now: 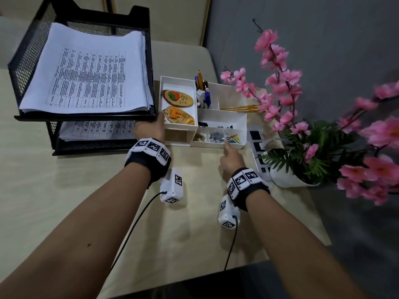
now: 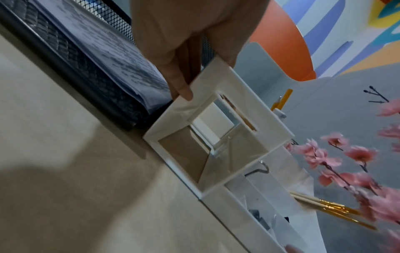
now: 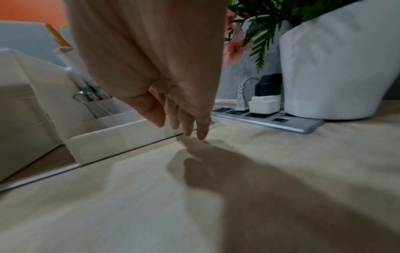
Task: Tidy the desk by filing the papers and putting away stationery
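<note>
Papers (image 1: 86, 72) stacked in mesh tray (image 1: 28, 52)

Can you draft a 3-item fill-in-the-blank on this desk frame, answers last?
1. The printed papers lie in a black ____ tray.
2. The left hand grips the white organizer at its ____ side.
3. The power strip lies beside the white pot holding ____ flowers.
4. The right hand holds ____.

Answers: mesh; left; pink; nothing

The white plastic desk organiser (image 1: 216, 117) stands just right of the black mesh two-tier paper tray (image 1: 64, 22); right of the organiser lies the grey power strip (image 1: 255, 143), with the white flower pot (image 1: 287, 180) beyond.
</note>
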`<state>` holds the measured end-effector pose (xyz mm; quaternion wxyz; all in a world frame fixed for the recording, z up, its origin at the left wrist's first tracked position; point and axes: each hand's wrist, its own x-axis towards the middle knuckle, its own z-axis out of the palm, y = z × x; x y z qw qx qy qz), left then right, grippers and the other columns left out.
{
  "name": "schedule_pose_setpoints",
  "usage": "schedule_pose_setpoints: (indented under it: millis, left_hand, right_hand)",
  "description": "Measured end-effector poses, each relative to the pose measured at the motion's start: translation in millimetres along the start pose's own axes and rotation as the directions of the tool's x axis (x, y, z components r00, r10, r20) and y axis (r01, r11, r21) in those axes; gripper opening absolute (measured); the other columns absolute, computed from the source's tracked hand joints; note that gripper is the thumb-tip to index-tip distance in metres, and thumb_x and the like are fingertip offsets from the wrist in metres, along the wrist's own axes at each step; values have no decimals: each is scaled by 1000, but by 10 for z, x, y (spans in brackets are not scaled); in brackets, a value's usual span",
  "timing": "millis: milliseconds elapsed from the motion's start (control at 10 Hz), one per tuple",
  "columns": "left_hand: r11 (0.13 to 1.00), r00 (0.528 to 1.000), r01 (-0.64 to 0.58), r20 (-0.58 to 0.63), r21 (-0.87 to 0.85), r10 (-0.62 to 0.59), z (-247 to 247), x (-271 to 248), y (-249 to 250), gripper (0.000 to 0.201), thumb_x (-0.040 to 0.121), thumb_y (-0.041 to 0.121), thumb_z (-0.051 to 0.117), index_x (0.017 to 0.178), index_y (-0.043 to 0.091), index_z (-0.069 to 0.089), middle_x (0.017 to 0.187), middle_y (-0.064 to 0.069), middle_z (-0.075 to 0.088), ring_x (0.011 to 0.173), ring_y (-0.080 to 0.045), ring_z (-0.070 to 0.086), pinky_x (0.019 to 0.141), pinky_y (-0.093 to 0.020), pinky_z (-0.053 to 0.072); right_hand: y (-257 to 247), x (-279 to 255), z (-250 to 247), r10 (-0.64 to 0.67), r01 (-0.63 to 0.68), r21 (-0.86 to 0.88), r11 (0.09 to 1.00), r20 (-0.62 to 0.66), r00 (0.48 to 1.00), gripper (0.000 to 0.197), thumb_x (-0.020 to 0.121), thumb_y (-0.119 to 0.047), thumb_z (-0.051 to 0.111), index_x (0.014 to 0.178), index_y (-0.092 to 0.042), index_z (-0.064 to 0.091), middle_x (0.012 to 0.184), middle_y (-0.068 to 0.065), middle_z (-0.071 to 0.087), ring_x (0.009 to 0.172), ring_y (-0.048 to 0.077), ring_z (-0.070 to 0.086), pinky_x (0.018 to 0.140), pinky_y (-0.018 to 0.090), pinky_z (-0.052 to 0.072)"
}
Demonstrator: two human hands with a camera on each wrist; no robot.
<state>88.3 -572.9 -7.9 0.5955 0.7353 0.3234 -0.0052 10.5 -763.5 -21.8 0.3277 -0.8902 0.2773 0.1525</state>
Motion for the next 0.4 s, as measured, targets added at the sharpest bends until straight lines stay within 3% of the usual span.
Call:
schedule_pose_setpoints:
  millis: [100,200,300,400]
  left_hand:
    - [994,996,-60,-59,88,66,-66,-65,20,49,82,40,64,108,-2,65,112,-18,66,105,-30,62,82,-28,47]
    - [996,998,-62,0,57,62,-176,-123,27,43,84,35,64,107,-1,66,110,-18,67,102,-30,64,83,-30,49]
    - [996,991,-88,103,13,86,-308,-21,8,35,86,31,59,98,-2,66,94,-17,66,91,-27,63,77,-30,50]
    - [993,952,-121,283,1,116,-595,15,-119,25,88,28,58,68,14,62,76,-10,65,76,-24,62,74,-33,51]
  right_hand:
    - [-7,-61,2,-16,17,-7,1000,37,999,68,89,0,36,149,-26,16,138,18,47,121,34,49,93,29,42]
    - [-11,-141,-10,-22,19,39,999,79,997,72,88,1,35,149,-31,14,140,16,45,120,34,51,92,29,43]
    - [37,-226,-5,-66,62,138,988,24,998,68,88,-1,39,148,-29,20,146,11,41,127,30,47,100,29,39]
    - [345,-533,28,-53,73,238,969,-90,995,52,88,2,44,139,-12,41,142,11,47,130,24,46,109,30,34]
